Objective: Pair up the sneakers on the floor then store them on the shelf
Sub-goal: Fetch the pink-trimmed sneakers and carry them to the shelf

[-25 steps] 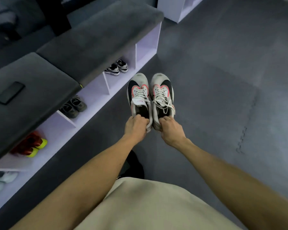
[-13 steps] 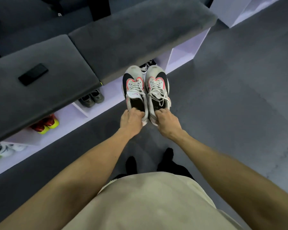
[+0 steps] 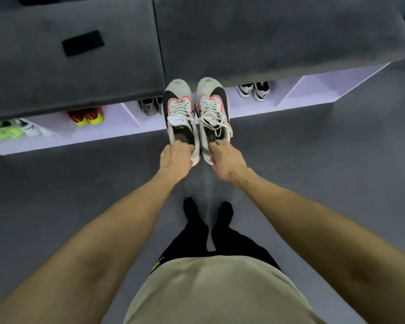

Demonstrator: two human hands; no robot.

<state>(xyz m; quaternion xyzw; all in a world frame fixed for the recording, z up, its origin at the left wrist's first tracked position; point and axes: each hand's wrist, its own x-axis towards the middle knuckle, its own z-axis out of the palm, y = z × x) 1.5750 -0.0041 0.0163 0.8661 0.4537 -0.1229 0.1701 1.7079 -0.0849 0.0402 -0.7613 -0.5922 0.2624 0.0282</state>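
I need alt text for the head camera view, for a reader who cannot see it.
A person holds a pair of grey sneakers with pink trim by the heels, left hand on the left sneaker, right hand on the right sneaker, toes toward a low white shelf under grey cushions. Other pairs fill several compartments.

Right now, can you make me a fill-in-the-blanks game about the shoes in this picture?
1. Each hand holds one grey sneaker by its ____: left hand, right hand.
2. The grey sneakers have ____ laces.
3. The red shoes on the shelf have ____ toes.
4. The black patch lies on the ____ bench cushion.

Missing words: heel; white; yellow; left
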